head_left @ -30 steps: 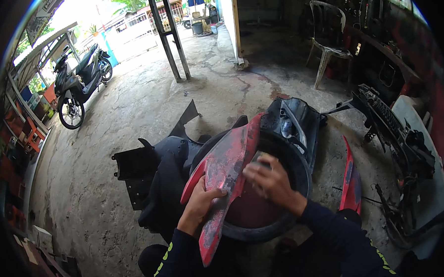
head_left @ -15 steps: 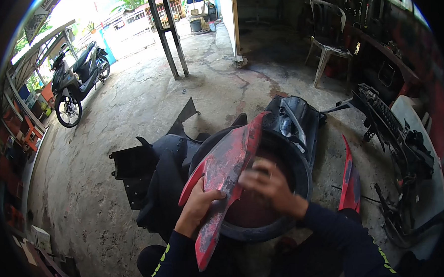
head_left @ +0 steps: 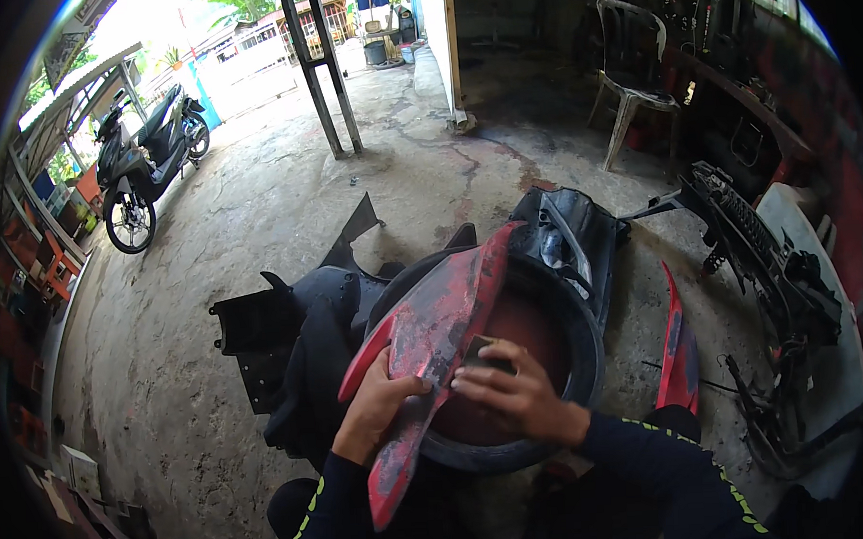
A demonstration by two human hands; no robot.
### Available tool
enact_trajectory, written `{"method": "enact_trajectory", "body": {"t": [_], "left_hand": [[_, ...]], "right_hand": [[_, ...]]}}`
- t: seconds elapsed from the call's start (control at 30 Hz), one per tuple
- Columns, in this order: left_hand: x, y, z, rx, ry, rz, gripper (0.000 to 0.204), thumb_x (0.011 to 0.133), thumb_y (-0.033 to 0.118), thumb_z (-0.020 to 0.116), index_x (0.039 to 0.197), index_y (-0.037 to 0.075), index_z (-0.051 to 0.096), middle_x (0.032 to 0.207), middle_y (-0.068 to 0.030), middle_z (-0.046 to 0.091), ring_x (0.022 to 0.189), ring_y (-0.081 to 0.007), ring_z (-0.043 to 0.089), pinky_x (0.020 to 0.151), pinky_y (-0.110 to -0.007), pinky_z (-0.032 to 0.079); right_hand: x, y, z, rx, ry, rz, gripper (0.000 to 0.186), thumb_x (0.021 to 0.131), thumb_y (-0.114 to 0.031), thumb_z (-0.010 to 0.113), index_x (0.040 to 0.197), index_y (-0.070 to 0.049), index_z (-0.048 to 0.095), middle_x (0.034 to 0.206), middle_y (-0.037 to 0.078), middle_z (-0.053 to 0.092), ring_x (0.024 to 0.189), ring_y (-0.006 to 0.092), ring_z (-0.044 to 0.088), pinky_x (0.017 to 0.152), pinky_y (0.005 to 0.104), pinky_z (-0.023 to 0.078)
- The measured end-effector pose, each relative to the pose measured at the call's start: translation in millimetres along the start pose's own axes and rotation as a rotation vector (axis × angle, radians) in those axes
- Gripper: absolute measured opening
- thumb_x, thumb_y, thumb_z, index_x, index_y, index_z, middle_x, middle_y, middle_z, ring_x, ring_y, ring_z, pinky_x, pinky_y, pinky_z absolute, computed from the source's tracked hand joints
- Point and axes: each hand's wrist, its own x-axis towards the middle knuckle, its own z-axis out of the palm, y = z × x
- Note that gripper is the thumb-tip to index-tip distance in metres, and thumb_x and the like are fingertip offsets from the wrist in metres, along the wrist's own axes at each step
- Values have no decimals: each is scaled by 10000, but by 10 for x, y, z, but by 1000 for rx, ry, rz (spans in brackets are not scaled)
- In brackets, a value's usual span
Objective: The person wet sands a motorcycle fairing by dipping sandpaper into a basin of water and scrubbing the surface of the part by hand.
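Note:
A red motorcycle fairing panel (head_left: 443, 303), its paint scuffed to grey in patches, lies tilted across a round black tub (head_left: 583, 398). My left hand (head_left: 385, 406) grips the panel by its lower part, thumb on top and the other fingers out of sight beneath it. Against the panel's right edge, my right hand (head_left: 514, 386) pinches a small dark piece of sandpaper (head_left: 481, 354). Reddish, cloudy water (head_left: 535, 328) shows inside the tub.
Black plastic body panels (head_left: 313, 323) lie left of the tub, and another dark panel (head_left: 575, 239) behind it. A second red panel (head_left: 681, 355) and a black frame part (head_left: 788, 283) are at right. Farther off are a motorcycle (head_left: 148, 161), a post (head_left: 322, 72) and a plastic chair (head_left: 632, 78).
My right hand, blurred before, now shows clearly with the sandpaper, slightly lower along the panel's edge. The panel's lower end has shifted a little left, with my left hand still gripping it.

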Motion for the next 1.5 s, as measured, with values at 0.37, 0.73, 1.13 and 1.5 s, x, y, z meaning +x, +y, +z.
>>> {"method": "enact_trajectory", "body": {"t": [0.37,0.73,1.13,1.5], "left_hand": [[-4,25,61,-27,-14,-10,665,750,44,732,1377,-24,521,1147,-78,680,999,-157,675,962,-295,518],[69,-163,6,-32,10,21,697,760,35,782,1396,-31,505,1188,-82,680,1031,-161,687,970,-300,532],[17,-152,18,10,6,-17,743,744,113,905,1366,-27,524,1181,-94,681,1038,-166,683,952,-313,544],[1,-90,234,13,60,23,756,749,134,912,1367,-43,516,1166,-99,674,1022,-164,674,931,-309,545]], "right_hand": [[-88,555,55,-203,-34,192,421,774,-94,753,1193,-111,726,1243,38,690,1217,357,574,1085,468,502],[-202,435,151,-135,-45,138,533,753,-92,771,1278,-119,684,1261,56,682,1245,339,597,1018,453,549],[-165,227,171,-98,-93,33,570,745,-119,769,1308,-124,680,1305,61,661,1290,346,563,1010,461,540],[-70,426,126,-374,-65,171,438,766,-113,718,1191,-8,720,1187,122,699,1227,356,597,1055,451,521]]}}
